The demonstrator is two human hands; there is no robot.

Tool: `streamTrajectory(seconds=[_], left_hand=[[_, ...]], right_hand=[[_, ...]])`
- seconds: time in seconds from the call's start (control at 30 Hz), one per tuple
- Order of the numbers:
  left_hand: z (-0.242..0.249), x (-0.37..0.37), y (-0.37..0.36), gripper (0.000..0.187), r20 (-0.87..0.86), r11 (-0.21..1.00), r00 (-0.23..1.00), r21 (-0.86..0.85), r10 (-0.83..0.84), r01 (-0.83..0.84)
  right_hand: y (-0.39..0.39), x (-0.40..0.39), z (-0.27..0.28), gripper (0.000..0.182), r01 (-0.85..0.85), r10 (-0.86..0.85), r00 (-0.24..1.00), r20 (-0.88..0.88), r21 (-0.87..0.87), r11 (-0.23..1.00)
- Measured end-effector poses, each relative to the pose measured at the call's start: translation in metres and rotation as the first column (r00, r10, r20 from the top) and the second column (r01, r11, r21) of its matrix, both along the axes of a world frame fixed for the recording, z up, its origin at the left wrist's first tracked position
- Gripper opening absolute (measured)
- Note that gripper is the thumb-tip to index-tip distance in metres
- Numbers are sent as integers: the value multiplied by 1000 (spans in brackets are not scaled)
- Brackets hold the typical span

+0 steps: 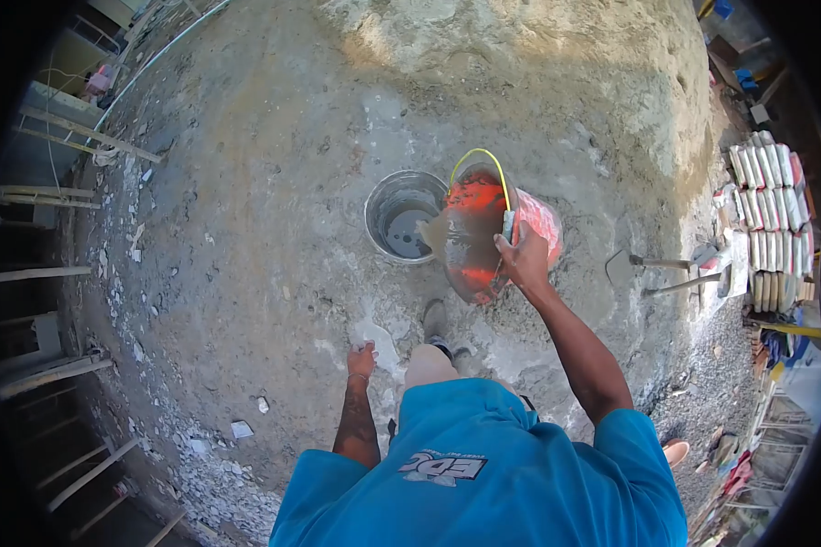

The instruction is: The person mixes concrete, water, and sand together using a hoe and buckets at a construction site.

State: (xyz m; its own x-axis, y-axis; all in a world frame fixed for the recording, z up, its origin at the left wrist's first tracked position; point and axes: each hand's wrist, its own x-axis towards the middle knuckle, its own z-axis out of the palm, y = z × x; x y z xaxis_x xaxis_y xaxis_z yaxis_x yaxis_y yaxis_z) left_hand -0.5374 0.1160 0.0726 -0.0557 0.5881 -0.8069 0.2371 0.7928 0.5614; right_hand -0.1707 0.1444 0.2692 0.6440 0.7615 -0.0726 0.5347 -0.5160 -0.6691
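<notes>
My right hand (523, 257) grips the rim of an orange bucket (483, 232) with a yellow wire handle, tilted toward a grey metal bucket (404, 216) that stands on the concrete ground. Muddy water spills from the orange bucket's lip into the grey one, which holds dark liquid. My left hand (361, 361) hangs low beside my knee with fingers loosely curled, holding nothing. My foot is planted just below the grey bucket.
Rough concrete ground (246, 228) spreads all around. Two shovels (661, 273) lie at the right beside stacked cement bags (774, 201). Wooden formwork and planks (55, 182) line the left edge. Rubble and stone chips (201, 456) lie at lower left.
</notes>
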Motion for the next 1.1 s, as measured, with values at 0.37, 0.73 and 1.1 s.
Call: streamTrajectory(seconds=[0.37, 0.73, 1.1], left_hand=[[81, 52, 55, 44, 281, 968, 952, 178, 121, -175], [209, 237, 136, 55, 708, 965, 703, 225, -65, -137], [179, 262, -56, 27, 265, 875, 900, 253, 347, -412]], right_hand=[[47, -35, -9, 24, -493, 521, 779, 349, -172, 853], [-37, -48, -41, 29, -362, 378, 926, -20, 242, 900], [-207, 229, -108, 48, -302, 304, 953, -6, -143, 943]])
